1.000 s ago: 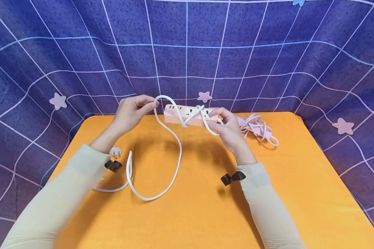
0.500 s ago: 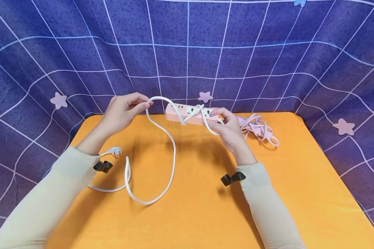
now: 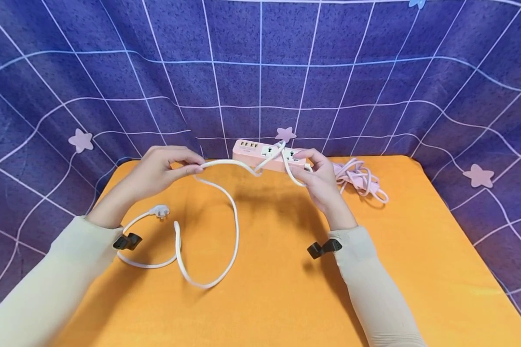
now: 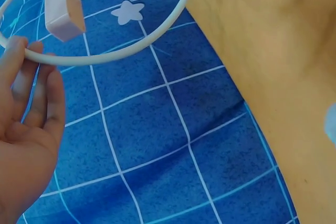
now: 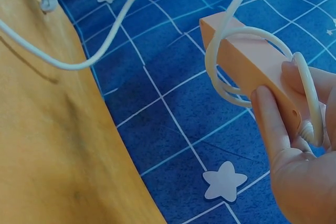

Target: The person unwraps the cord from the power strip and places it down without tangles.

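Note:
My right hand (image 3: 323,185) grips the right end of a pink power strip (image 3: 247,156), holding it raised over the far part of the table. The strip's white cord (image 3: 236,226) leaves that end and loops around the body near the sockets. Left of the strip, my left hand (image 3: 160,168) pinches the cord between thumb and fingers. From there the cord hangs down in a wide loop to the table. Its white plug (image 3: 159,211) lies on the table beside my left forearm. In the right wrist view the cord winds round the strip's body (image 5: 247,56).
A second, pink-and-white bundle of tangled cord (image 3: 360,180) lies at the back right, just behind my right hand. An orange cloth (image 3: 269,294) covers the table. A blue gridded curtain (image 3: 260,82) with stars hangs close behind the far edge.
My left hand has moved left and down with the pinched cord, drawing out the span to the strip. The strip tilts slightly; my right hand stays nearly in place.

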`<state>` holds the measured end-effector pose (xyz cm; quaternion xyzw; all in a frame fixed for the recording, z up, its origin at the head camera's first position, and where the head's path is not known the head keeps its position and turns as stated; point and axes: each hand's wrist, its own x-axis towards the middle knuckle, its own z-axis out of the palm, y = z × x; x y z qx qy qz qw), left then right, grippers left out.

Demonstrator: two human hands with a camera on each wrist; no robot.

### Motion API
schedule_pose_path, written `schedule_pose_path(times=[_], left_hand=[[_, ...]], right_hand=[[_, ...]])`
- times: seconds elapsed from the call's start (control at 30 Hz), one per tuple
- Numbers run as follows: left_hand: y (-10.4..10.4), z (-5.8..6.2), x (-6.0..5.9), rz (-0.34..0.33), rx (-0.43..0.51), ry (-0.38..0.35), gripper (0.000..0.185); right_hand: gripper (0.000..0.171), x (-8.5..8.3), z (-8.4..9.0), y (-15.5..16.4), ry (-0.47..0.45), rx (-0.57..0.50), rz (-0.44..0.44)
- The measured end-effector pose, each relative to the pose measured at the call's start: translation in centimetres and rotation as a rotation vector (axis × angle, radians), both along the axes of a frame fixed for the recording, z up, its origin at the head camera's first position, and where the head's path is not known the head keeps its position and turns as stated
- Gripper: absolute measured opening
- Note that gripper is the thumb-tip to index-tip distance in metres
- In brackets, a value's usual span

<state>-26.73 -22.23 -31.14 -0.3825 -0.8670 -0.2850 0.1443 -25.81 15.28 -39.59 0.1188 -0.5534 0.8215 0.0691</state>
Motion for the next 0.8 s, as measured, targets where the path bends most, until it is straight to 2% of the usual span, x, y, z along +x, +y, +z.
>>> schedule_pose_path(times=[0.13, 0.23, 0.33, 0.43, 0.6, 0.8], left_hand=[[-0.7, -0.7, 0.6, -0.040, -0.032, -0.041, 0.018], [-1.1, -1.3, 1.1, -0.041, -0.058, -0.059, 0.018], [-1.4, -2.0, 1.4, -0.047, -0.084, -0.062, 0.020], [-1.6, -2.7, 1.7, -0.081, -0.103, -0.057, 0.020], [-2.1, -3.7, 1.8, -0.144, -0.118, -0.081, 0.024], [-2.7, -5.2, 1.7, -0.184, -0.168, -0.097, 0.023]], right_hand=[[0.041, 0.0, 0.0, -0.1, 0.000, 0.000, -0.003], [0.042, 0.0, 0.1, -0.1, 0.000, -0.002, -0.002], [0.042, 0.1, 0.1, -0.1, -0.001, -0.006, 0.002], [0.042, 0.1, 0.1, -0.2, -0.001, -0.010, 0.006], [0.043, 0.2, 0.2, -0.2, 0.000, -0.014, 0.015], [0.042, 0.3, 0.2, -0.3, -0.020, -0.027, 0.034]])
